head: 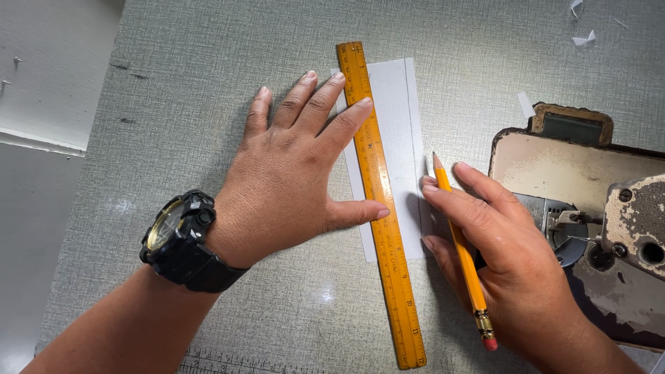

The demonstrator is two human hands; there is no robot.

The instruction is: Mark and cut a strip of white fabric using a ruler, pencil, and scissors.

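Observation:
My left hand [294,173] lies flat with fingers spread, its fingertips and thumb pressing on an orange wooden ruler [388,256]. The ruler runs lengthwise over a narrow white paper strip [398,111] on the grey table. A thin pencil line runs down the strip near its right edge. My right hand [499,256] grips a yellow pencil [463,253] with a red eraser. The pencil's tip sits at the strip's right edge. A black wristwatch [181,239] is on my left wrist.
A worn sewing machine bed [575,166] with its metal foot and needle area fills the right side, close to my right hand. Small white paper scraps [583,39] lie at the far right top. The grey table's [208,55] left edge drops to a pale floor.

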